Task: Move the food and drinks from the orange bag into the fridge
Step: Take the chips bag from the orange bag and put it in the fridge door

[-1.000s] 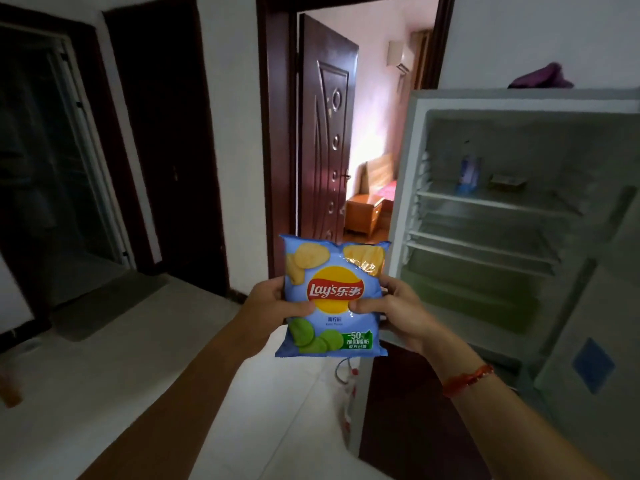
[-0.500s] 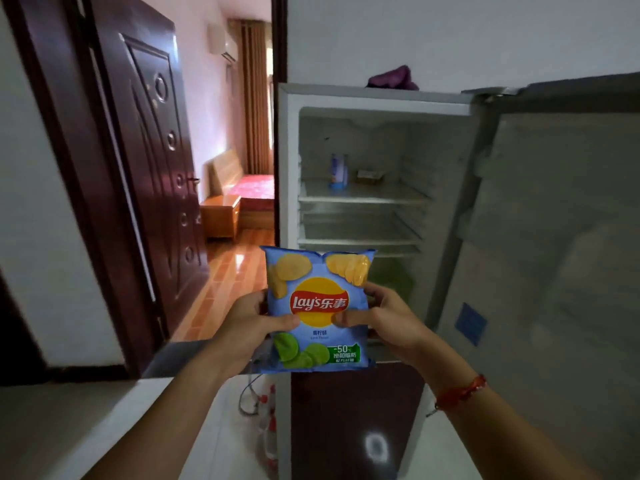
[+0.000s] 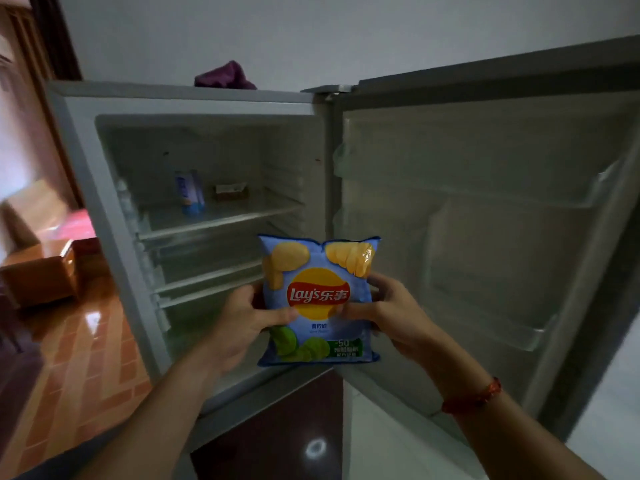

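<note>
A light blue bag of Lay's chips [image 3: 317, 299] stands upright in front of the open fridge [image 3: 86, 168]. My left hand [image 3: 242, 320] grips its left edge, thumb across the front. My right hand [image 3: 388, 310] grips its right edge the same way. The bag is level with the fridge's lower shelves [image 3: 207, 278], just outside the opening. On the top shelf [image 3: 221, 218] stand a small blue and white carton [image 3: 188, 192] and a flat brown box [image 3: 231, 192]. The orange bag is out of view.
The fridge door [image 3: 502, 237] hangs open to the right, its door racks bare. A purple cloth [image 3: 225, 76] lies on the fridge top. A dark red lower door [image 3: 277, 427] is below. At left, a doorway shows a wooden cabinet [image 3: 45, 271] and glossy wood floor.
My view has swung right and closer to the fridge. The chips bag, still held in both hands, has moved up to the open compartment.
</note>
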Demonstrator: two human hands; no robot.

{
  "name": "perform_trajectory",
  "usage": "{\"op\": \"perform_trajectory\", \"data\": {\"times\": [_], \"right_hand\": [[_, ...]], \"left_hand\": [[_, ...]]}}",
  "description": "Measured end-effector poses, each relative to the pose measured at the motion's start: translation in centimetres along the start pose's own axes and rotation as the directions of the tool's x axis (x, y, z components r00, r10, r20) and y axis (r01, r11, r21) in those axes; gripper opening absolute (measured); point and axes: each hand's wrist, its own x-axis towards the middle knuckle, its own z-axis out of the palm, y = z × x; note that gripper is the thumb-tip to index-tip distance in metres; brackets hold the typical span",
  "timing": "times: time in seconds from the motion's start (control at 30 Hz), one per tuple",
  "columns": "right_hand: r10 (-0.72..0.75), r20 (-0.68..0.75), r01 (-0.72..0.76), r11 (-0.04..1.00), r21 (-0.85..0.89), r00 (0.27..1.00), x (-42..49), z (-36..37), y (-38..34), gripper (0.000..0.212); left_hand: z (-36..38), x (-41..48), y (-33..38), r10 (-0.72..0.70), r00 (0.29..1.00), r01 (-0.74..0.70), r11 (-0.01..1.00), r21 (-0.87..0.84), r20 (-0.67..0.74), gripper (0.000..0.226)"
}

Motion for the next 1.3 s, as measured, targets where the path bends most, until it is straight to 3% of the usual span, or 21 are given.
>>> {"op": "perform_trajectory", "data": {"times": [0.27, 0.63, 0.9, 1.3], "right_hand": [[0.008, -0.243, -0.020, 0.999, -0.044, 0.970, -2.9, -4.6, -1.5, 0.045], [-0.022, -0.585, -0.065, 0.990, -0.128, 0.811, -7.9, -4.6, -3.2, 0.049], [-0.035, -0.698, -0.065, 0.991, -0.116, 0.715, -10.4, -3.5, -3.8, 0.042], [-0.032, -0.717, -0.073, 0.991, -0.115, 0.697, -10.1, -4.8, -3.5, 0.046]], "left_hand": [[4.7, 5.4, -0.3, 0.024, 0.958, -0.008, 0.998, -0.058, 0.287, 0.054], [9.6, 9.3, -0.9, 0.108, 0.793, 0.017, 0.980, -0.200, 0.599, 0.045], [11.4, 9.2, -1.1, 0.130, 0.726, 0.101, 0.951, -0.292, 0.675, 0.048], [12.4, 9.5, -0.7, 0.095, 0.728, 0.112, 0.960, -0.255, 0.678, 0.044]]}}
